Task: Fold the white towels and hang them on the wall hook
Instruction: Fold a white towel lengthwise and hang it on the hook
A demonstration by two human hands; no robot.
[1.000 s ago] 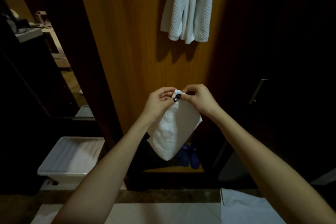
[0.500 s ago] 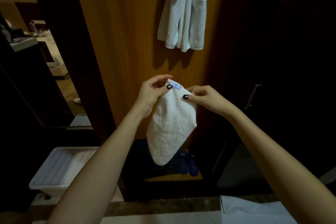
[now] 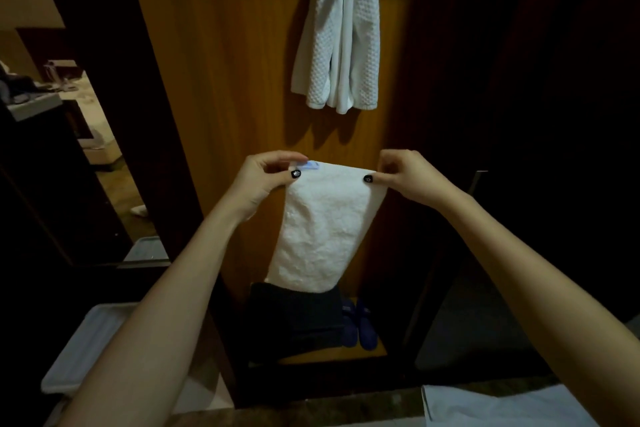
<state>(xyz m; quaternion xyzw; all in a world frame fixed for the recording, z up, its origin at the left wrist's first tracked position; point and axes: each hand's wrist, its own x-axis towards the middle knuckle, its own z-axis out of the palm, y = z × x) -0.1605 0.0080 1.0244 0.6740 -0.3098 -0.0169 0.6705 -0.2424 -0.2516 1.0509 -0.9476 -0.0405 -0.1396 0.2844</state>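
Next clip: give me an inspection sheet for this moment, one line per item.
Surface: brown ledge along the bottom edge, white sheet at its right.
Job's things: white towel hanging free from its top corners; waffle towels already hung on the wooden panel.
Clutter: blue slippers, white plastic box.
Hands: left hand and right hand each pinch a top corner.
Cables: nothing seen.
Surroundings: dim; lit room through the opening at left.

A waffle towel (image 3: 337, 38) is hanging down from the wooden panel's (image 3: 235, 80) top edge, blocking that spot. Bare panel is lying open to its left and below its hem, above the held towel (image 3: 322, 229).
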